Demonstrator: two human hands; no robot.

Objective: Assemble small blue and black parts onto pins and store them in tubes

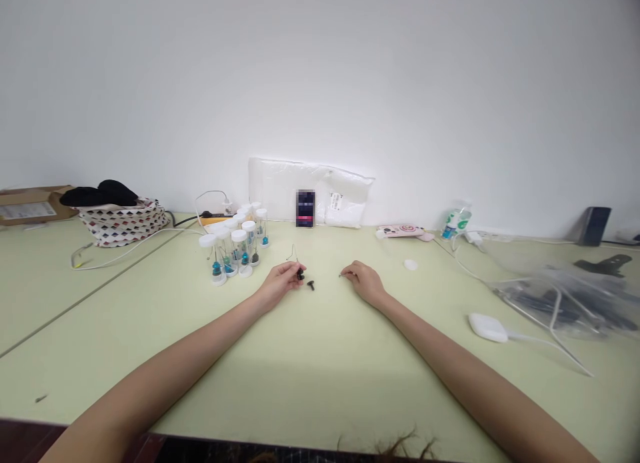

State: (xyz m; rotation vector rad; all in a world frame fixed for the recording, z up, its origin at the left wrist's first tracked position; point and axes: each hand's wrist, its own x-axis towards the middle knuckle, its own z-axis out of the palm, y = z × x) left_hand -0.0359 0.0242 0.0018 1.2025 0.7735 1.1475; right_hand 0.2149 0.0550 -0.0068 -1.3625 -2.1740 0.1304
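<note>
My left hand [280, 283] is closed on a small black part [300, 274], from which a thin bent wire [294, 252] sticks up. Just right of its fingertips, a black screw-like piece [311, 285] lies on the table. My right hand [365, 279] pinches a tiny, thin metal-looking piece [341, 275], too small to name. Beyond my left hand stands a cluster of clear tubes [231, 253] with white lids, several with blue or dark pieces and wires inside. A white round disc [411, 265] lies flat to the right of my right hand.
At the wall, a phone [305, 208] leans on a clear plastic bag [280, 183]. A patterned cloth bag [123, 221] sits far left. A pink-white case [400, 231], a bottle [456, 221], a white charger [487, 327], cables and plastic-bagged items [570, 303] lie to the right.
</note>
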